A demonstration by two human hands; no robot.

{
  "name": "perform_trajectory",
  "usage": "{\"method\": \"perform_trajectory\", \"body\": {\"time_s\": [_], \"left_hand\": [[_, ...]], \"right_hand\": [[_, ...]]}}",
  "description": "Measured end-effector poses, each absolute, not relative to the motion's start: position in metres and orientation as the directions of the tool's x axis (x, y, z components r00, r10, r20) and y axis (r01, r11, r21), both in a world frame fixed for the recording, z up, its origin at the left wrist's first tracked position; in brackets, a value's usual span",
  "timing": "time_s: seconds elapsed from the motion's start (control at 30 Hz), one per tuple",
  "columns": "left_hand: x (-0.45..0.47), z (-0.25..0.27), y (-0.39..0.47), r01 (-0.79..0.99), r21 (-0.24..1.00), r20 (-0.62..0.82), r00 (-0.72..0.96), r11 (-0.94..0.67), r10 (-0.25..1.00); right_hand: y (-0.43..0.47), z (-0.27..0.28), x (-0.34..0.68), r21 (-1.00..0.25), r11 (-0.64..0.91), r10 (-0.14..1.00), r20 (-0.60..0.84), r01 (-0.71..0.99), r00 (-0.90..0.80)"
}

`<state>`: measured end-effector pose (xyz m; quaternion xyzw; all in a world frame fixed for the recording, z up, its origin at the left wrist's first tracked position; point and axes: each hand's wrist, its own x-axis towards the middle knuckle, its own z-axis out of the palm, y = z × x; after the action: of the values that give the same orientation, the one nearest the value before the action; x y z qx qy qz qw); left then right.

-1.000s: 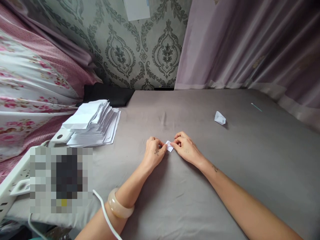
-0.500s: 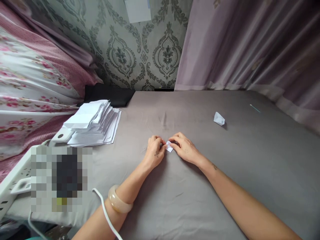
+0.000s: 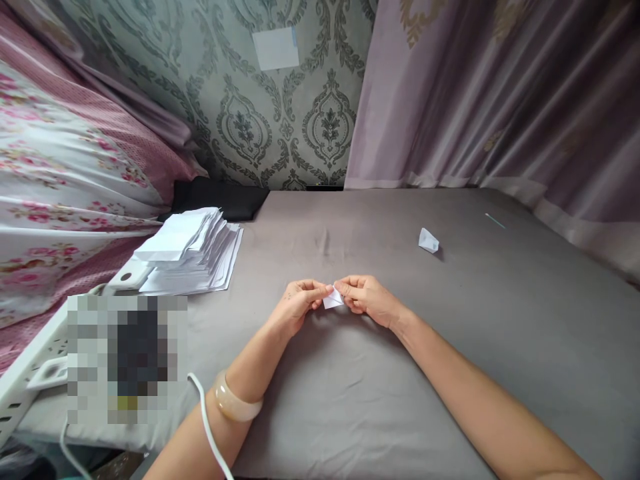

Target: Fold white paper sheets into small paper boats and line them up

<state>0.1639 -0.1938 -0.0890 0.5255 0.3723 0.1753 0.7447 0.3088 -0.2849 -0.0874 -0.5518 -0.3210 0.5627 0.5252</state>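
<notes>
A small folded piece of white paper (image 3: 333, 299) is pinched between my two hands, low over the grey cloth (image 3: 380, 373). My left hand (image 3: 301, 301) grips its left side between thumb and fingers. On its right, my right hand (image 3: 367, 295) pinches the top corner and edge. A crease line crosses the paper's face. Farther off to the right lies another folded white paper piece (image 3: 429, 241), standing up a little from the cloth, with neither hand near it.
An uneven stack of white paper (image 3: 190, 257) lies at the left, beside a black flat item (image 3: 220, 199). A white power strip (image 3: 35, 373) and a white cable (image 3: 209, 420) run along the left. A thin stick (image 3: 495, 220) lies far right. One area is pixelated.
The paper has been lifted slightly and turned, showing a different outline. My thumbs now press on its upper side. The whole view has tilted up a little.
</notes>
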Motion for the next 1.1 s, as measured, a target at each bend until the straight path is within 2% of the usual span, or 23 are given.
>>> {"method": "perform_trajectory", "body": {"time_s": [0.17, 0.27, 0.4, 0.57, 0.67, 0.8, 0.87, 1.1], "left_hand": [[0.162, -0.087, -0.194, 0.133, 0.902, -0.385, 0.678, 0.411, 0.627], [0.165, -0.092, -0.194, 0.063, 0.898, -0.354, 0.691, 0.436, 0.630], [0.169, -0.096, -0.196, 0.018, 0.912, -0.315, 0.670, 0.410, 0.672], [0.172, -0.094, -0.204, 0.027, 0.940, -0.277, 0.643, 0.341, 0.713], [0.172, -0.094, -0.204, -0.002, 0.948, -0.256, 0.586, 0.317, 0.769], [0.171, -0.097, -0.200, -0.054, 0.964, -0.202, 0.482, 0.260, 0.853], [0.170, -0.098, -0.198, -0.058, 0.968, -0.184, 0.492, 0.243, 0.851], [0.169, -0.095, -0.199, -0.053, 0.973, -0.154, 0.568, 0.223, 0.809]], "right_hand": [[-0.286, -0.085, 0.303, -0.968, -0.210, 0.954, -0.233, -0.135, 0.187], [-0.283, -0.085, 0.297, -0.980, -0.154, 0.933, -0.185, -0.123, 0.309], [-0.277, -0.092, 0.291, -0.978, -0.083, 0.844, -0.172, -0.194, 0.507], [-0.275, -0.099, 0.286, -0.944, 0.012, 0.784, -0.196, -0.331, 0.588], [-0.276, -0.099, 0.283, -0.921, 0.026, 0.787, -0.221, -0.388, 0.576], [-0.278, -0.097, 0.283, -0.919, -0.084, 0.839, -0.274, -0.385, 0.470], [-0.278, -0.097, 0.283, -0.919, -0.108, 0.848, -0.284, -0.378, 0.448], [-0.278, -0.093, 0.283, -0.891, -0.040, 0.846, -0.271, -0.453, 0.458]]}}
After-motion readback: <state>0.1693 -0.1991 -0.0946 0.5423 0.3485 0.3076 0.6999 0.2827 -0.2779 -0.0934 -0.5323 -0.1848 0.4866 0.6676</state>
